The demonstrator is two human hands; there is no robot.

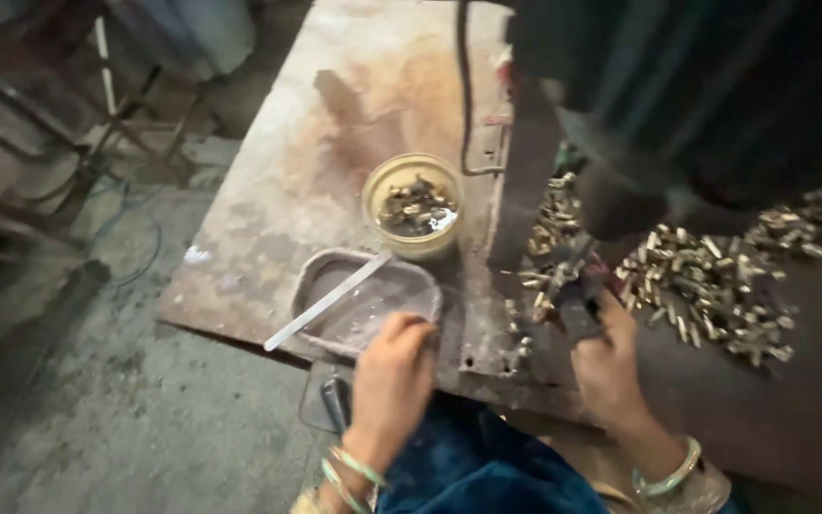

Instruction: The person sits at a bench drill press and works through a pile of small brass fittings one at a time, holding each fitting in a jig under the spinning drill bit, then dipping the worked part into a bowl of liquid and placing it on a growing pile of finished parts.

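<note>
Head view, looking down at a worn metal worktable [268, 190]. Left hand [392, 376] rests at the near rim of a shallow oval tray [321, 276], fingers curled inward; whether they pinch anything cannot be told. A flat metal strip [327, 301] lies slanted across the tray. Right hand [606, 357] is closed around a dark tool [575, 309] just under the dark machine [696, 95], beside a heap of small brass parts [706, 286]. A round tub [414, 206] holding more parts stands behind the tray, within reach.
</note>
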